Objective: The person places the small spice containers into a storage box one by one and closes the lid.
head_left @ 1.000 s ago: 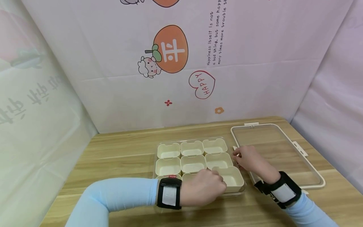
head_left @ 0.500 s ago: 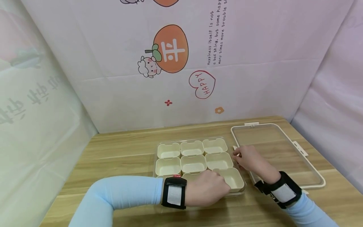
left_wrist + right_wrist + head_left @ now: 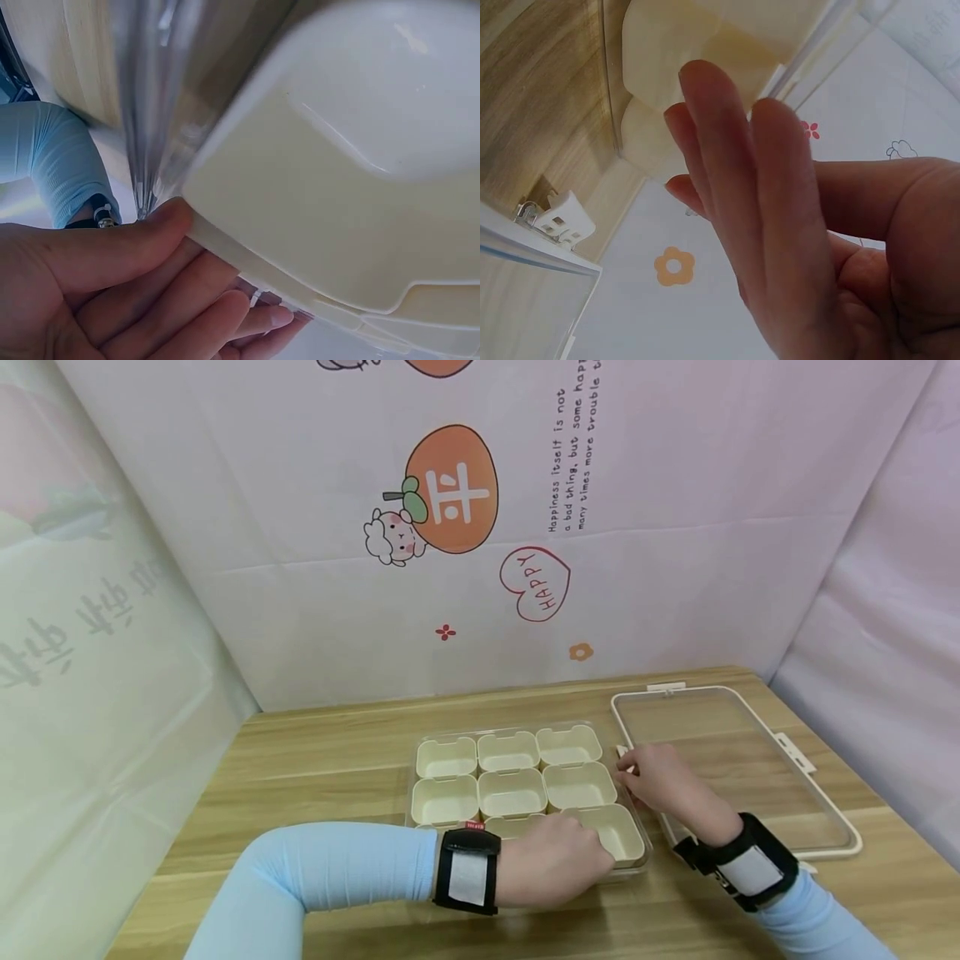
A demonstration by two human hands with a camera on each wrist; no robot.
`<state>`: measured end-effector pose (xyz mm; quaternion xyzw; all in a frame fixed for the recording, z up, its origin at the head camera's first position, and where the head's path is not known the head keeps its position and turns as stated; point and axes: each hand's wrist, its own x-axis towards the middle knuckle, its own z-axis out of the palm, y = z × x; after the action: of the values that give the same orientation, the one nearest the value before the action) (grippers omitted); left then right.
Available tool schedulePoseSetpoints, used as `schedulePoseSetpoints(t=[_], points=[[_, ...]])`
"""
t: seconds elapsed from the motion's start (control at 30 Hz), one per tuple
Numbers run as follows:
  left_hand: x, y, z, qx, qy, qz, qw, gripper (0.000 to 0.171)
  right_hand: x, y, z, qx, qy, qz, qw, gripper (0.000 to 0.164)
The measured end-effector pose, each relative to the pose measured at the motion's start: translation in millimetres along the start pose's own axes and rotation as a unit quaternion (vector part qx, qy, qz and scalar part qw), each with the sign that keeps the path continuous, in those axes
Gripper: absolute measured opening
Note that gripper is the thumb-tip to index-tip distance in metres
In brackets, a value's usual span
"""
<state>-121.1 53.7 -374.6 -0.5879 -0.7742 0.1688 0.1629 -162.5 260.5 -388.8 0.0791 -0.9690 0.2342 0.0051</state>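
Observation:
My left hand point(image 3: 557, 862) pinches the near wall of a cream plastic box point(image 3: 617, 831) at the front right corner of a clear container point(image 3: 647, 860). In the left wrist view, the thumb point(image 3: 139, 247) lies at the box's rim, with the other fingers below it. More cream boxes point(image 3: 512, 793) stand in rows inside the container. My right hand point(image 3: 660, 781) is at the container's right side. The right wrist view shows its fingers point(image 3: 720, 150) fairly straight, at the clear side wall, with cream boxes behind it.
A clear lid with a white frame point(image 3: 750, 727) and white clips point(image 3: 793, 752) lies on the wooden table point(image 3: 322, 777) to the right, partly under my right forearm. A printed cloth point(image 3: 315, 635) hangs behind the table.
My left hand has shifted slightly to the right, and the front right box has settled a little lower in the container. The right hand stays where it was.

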Motion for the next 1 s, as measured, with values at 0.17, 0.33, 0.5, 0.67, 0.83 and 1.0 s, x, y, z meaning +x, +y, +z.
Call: schedulePoseSetpoints(t=[0.17, 0.33, 0.5, 0.67, 0.83, 1.0], points=[[0.4, 4.1, -0.3, -0.007, -0.029, -0.021, 0.9993, 0.016, -0.6, -0.3, 0.9, 0.004, 0.001, 0.002, 1.0, 0.015], [-0.2, 6.3, 0.4, -0.005, -0.039, -0.029, 0.9988, 0.016, -0.9, -0.2, 1.9, 0.008, 0.004, 0.003, 1.0, 0.015], [-1.9, 7.3, 1.5, 0.003, -0.032, -0.025, 0.9992, 0.017, -0.7, 1.1, 1.6, 0.009, 0.0, 0.002, 1.0, 0.016], [-4.0, 7.6, 1.2, 0.005, -0.034, -0.021, 0.9992, 0.017, -1.1, 0.6, 1.7, 0.011, -0.001, 0.007, 1.0, 0.017], [-5.0, 7.3, 0.0, 0.002, -0.042, -0.021, 0.9989, 0.016, -0.7, 1.0, 2.1, 0.015, 0.0, 0.008, 1.0, 0.017], [-6.2, 5.0, -0.1, -0.01, -0.033, -0.01, 0.9994, 0.016, 0.0, 0.9, 2.0, 0.008, -0.001, 0.001, 1.0, 0.017]])
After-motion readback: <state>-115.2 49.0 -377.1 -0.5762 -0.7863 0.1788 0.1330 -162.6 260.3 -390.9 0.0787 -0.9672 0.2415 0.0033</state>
